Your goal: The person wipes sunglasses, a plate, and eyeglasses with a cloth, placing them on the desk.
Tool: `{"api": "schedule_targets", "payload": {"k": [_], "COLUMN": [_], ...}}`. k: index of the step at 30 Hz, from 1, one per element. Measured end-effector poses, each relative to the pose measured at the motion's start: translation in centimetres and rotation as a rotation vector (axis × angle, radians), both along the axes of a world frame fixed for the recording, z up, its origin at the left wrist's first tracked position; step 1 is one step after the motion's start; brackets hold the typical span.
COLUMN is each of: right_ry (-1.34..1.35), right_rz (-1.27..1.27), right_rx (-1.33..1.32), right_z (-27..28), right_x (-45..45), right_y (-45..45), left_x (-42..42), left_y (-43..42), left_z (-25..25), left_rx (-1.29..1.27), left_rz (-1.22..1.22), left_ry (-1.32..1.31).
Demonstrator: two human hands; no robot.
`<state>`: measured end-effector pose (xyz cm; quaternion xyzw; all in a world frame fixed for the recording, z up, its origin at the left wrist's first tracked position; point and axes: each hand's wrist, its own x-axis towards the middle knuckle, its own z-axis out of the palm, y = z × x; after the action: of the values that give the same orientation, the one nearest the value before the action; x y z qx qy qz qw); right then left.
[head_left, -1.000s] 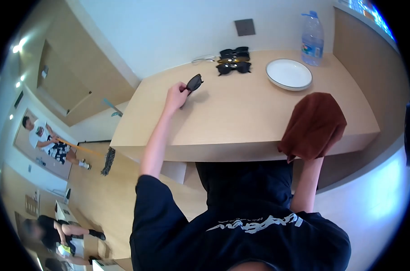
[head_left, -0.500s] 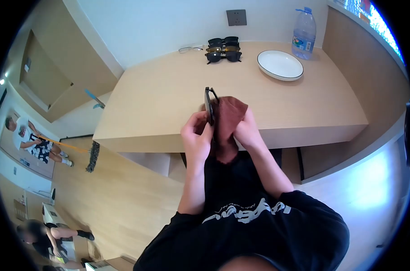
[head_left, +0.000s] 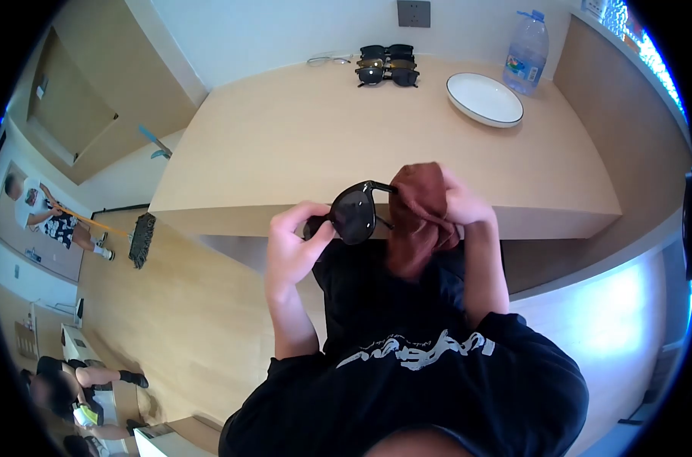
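Dark sunglasses (head_left: 354,216) are pinched by one lens between the thumb and fingers of my left hand (head_left: 296,242), in front of the table's near edge. A brown cloth (head_left: 418,217) hangs from my right hand (head_left: 468,202), whose fingers are wrapped in its folds. One temple arm of the sunglasses reaches the cloth's left side. Several more sunglasses (head_left: 388,75) lie stacked in a column at the back of the table (head_left: 323,145), with a pair of clear glasses (head_left: 329,60) to their left.
A white plate (head_left: 484,100) and a plastic bottle (head_left: 526,53) stand at the table's back right, beside a wooden side panel (head_left: 620,99). At the far left, one person holds a mop (head_left: 142,240); another person sits lower down.
My left hand has brought the sunglasses from the table's left to the front, and they have since turned lens side into view. My right hand has moved left and up with the cloth.
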<state>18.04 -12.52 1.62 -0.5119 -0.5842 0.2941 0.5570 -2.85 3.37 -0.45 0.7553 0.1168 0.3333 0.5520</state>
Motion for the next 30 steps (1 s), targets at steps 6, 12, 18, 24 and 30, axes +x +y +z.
{"api": "schedule_targets", "payload": {"k": [6,12,18,24,30], "right_ry": [-0.101,-0.129,-0.189,-0.110,-0.019], "right_rz": [-0.157,-0.075,0.160,0.010,0.063], "right_rx": [0.020,-0.060,-0.073,-0.022,-0.030], "right_z": [0.4,-1.2,-0.9,-0.5,0.1], "right_x": [-0.1,0.3,-0.5,0.3,0.9], "right_y": [-0.1,-2.0,-1.7,-2.4,-3.3], "left_x": [0.7,0.9,1.9,1.6,2.7], "left_y": [-1.0,-1.9,-3.7,-3.4,-3.8], "left_z": [-1.3,-2.1,-2.2,-0.5,-1.8], "left_rx": [-0.211,-0.253,-0.154,-0.228,-0.453], "left_rz": [-0.440,-0.607,-0.795,-0.714,-0.955], "left_ry": [-0.015,0.129,0.112,-0.058,-0.017]}}
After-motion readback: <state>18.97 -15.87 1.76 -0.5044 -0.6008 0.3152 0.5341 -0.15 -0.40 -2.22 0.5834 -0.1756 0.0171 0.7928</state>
